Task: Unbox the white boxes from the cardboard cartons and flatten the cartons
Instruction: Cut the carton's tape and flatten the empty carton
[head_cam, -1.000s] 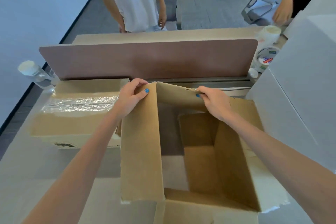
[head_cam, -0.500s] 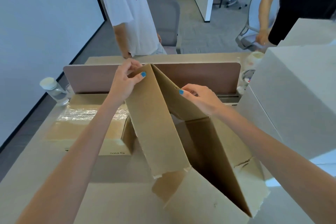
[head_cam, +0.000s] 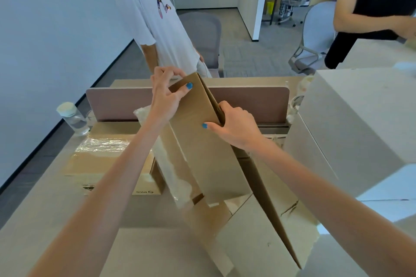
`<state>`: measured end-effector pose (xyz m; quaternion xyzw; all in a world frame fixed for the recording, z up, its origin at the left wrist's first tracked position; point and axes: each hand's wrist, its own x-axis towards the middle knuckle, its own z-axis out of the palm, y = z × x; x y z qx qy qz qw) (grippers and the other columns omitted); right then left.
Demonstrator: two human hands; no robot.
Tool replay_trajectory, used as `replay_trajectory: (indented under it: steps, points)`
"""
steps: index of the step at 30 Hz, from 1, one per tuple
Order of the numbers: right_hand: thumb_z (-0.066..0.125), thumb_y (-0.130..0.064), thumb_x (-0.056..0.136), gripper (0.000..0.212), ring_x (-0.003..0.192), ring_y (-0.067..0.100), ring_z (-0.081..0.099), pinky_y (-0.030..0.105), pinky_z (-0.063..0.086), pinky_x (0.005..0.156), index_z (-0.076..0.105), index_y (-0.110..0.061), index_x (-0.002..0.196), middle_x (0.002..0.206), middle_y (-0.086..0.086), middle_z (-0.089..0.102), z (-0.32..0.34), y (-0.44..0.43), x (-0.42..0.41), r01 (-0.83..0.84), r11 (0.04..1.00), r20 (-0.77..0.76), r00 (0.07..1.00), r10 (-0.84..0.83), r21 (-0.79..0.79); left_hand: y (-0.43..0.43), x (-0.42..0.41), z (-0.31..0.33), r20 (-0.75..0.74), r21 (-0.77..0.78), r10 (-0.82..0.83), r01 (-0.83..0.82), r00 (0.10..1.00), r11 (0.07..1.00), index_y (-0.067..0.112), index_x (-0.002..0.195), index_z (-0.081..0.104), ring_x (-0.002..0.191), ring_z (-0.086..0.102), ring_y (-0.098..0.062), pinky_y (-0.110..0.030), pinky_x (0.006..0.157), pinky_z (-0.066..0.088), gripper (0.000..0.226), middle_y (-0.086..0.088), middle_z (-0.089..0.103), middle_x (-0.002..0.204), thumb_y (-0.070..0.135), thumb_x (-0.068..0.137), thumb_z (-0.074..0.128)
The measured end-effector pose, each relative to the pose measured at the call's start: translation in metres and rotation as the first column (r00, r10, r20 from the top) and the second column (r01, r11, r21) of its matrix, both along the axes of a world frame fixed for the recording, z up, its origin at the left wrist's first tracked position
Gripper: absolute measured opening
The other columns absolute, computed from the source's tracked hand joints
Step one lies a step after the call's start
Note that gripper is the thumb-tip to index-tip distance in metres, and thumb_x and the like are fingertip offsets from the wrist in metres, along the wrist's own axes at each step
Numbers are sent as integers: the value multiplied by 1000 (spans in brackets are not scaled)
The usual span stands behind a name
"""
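I see the open carton folded nearly flat, standing tilted on the tabletop in front of me. My left grip pinches its top corner, thumb on the near face. My right grip clasps the right edge just below. A taped carton lies just to the left, big white boxes stand to the right, and a lidded jar sits far left.

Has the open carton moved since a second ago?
Yes, upward. The carton, now folded nearly flat, reaches above the desk divider's top edge. Before, it sat below that edge.
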<state>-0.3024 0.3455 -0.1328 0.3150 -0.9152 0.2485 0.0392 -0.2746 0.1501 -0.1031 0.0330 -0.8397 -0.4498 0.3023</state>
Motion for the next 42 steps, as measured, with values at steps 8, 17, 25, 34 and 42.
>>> replay_trajectory:
  steps: [8,17,25,34,42]
  points:
    - [55,-27,94,17,68,27,59,37,48,63,52,-11,100,81,3,64,2,3,8,23,989,-42,999,-30,-149,7,-1,7,-113,-4,-41,41,993,999,37,104,54,108,55,-12,-40,102,44,31,18,57,103,22,86,73]
    - [65,-14,88,11,77,21,65,46,55,72,62,-14,98,83,-1,70,17,25,0,83,856,240,969,49,-511,-32,9,5,-35,-426,23,-35,999,904,26,133,51,120,51,-16,-47,109,34,31,8,59,125,28,101,48]
    - [59,1,91,21,99,24,67,41,55,89,62,-6,111,104,12,70,33,45,8,52,712,370,879,300,-700,-32,19,35,-117,-546,78,-129,990,828,19,113,62,98,46,-13,-29,96,24,40,5,62,106,43,102,32]
    - [70,-12,85,50,108,17,64,37,53,94,49,-13,131,121,4,64,60,55,11,-67,751,323,875,360,-656,-28,40,45,-101,-335,-15,-20,995,942,20,105,64,91,43,4,-38,88,25,21,12,58,90,27,96,46]
    - [64,-33,91,48,123,1,46,20,42,93,48,-29,136,136,-16,50,123,54,23,-204,813,61,958,281,-545,-18,63,52,-139,-417,-17,-42,990,908,22,101,64,87,44,-11,-42,86,27,15,22,56,93,19,97,49]
